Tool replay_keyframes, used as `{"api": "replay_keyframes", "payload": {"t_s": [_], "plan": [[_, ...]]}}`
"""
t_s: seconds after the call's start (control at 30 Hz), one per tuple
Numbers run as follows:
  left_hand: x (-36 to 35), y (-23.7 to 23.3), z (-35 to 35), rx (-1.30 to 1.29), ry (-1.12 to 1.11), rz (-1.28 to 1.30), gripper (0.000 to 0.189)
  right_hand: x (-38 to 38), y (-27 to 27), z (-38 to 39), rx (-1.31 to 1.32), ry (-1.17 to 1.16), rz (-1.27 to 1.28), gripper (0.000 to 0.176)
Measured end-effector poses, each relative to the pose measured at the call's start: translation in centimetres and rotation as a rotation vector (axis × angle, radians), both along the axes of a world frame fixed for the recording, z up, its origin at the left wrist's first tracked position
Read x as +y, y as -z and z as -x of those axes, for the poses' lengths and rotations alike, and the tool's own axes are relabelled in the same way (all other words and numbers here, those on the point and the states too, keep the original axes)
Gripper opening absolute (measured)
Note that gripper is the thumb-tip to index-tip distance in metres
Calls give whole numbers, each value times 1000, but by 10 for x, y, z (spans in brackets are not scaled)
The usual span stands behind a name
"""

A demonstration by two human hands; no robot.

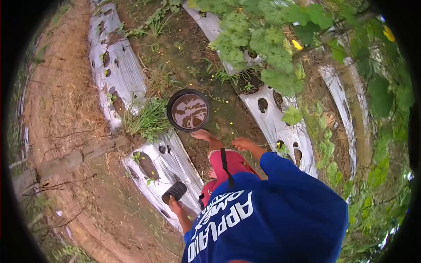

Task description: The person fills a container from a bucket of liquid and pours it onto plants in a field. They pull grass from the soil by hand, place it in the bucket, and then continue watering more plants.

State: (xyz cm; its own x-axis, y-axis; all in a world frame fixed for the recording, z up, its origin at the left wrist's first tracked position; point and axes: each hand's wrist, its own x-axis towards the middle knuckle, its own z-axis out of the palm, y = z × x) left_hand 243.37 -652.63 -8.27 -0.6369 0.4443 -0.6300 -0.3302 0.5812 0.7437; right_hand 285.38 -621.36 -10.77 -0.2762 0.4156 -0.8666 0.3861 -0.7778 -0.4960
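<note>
My left hand (175,204) is wrapped around a dark, ribbed can-shaped container (174,192), held tilted over the silver plastic mulch sheet at the lower left. My right hand (242,143) hangs in front of the right leg, its fingers loosely curled together, with no object visible in them. Ahead of my feet, a round black bucket (170,115) stands on the soil. Brown liquid (189,111) fills much of it, with bright reflections on the surface. One bare foot (202,135) is close beside the bucket's near rim.
Silver mulch sheets (98,39) with planting holes run along both sides of the dirt path (175,52). A grass clump (149,119) grows left of the bucket. A wooden pole (79,156) crosses at left. Leafy vines (276,48) hang at upper right.
</note>
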Motion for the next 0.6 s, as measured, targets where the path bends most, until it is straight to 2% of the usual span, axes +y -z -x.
{"api": "replay_keyframes", "payload": {"t_s": [0.1, 0.27, 0.33, 0.43, 0.5, 0.53, 0.6], "plan": [[3, -40, -32, 77, -141, 153, 42, 56, 55, 40, -27, -218, 33, 39], [-23, -81, -69, 26, -334, 404, 46, 156, 63, 172, 70, -312, 138, 48], [-32, -106, -85, -30, -387, 464, 48, 188, 66, 232, 34, -330, 172, 59], [-45, -126, -118, -88, -641, 498, 46, 225, 92, 307, 92, -317, 173, 77], [-65, -140, -137, -108, -655, 512, 44, 241, 106, 349, 116, -302, 212, 93], [-55, -150, -140, -134, -635, 508, 42, 244, 116, 366, 131, -284, 244, 101], [-35, -168, -161, -114, -739, 482, 38, 251, 131, 386, 192, -326, 284, 108]]}}
